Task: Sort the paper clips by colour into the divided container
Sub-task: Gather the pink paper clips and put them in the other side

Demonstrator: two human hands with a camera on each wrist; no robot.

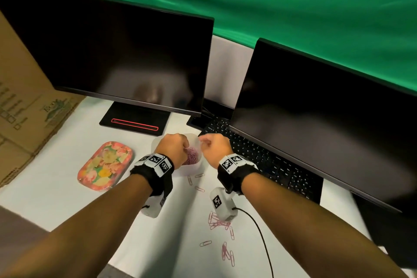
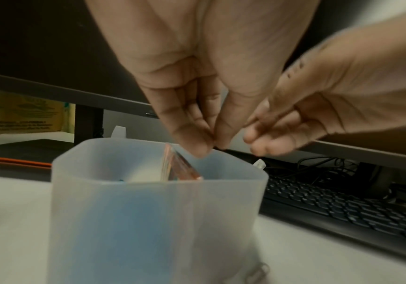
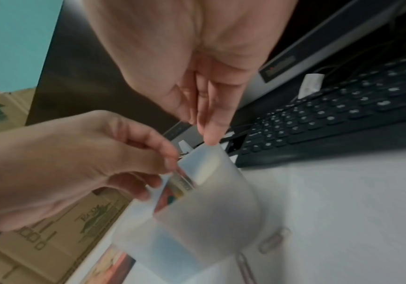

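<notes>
A translucent divided container [image 1: 190,169] stands on the white table, with a heap of pink paper clips [image 1: 192,157] in one compartment. My left hand [image 1: 173,147] hovers over its opening, thumb and forefinger pinched on what looks like a thin, blurred clip above the divider [image 2: 180,170]. My right hand [image 1: 213,145] is just right of it, one fingertip [image 3: 211,139] touching the container's [image 3: 209,211] far rim and nothing plainly held. Several loose pink and pale clips [image 1: 217,223] lie on the table near me.
A floral tin lid [image 1: 105,166] lies left of the container. A black keyboard [image 1: 259,160] and two dark monitors [image 1: 112,52] [image 1: 327,119] bound the back and right. Cardboard boxes [image 1: 22,108] stand at the left. A black cable [image 1: 259,232] crosses the near table.
</notes>
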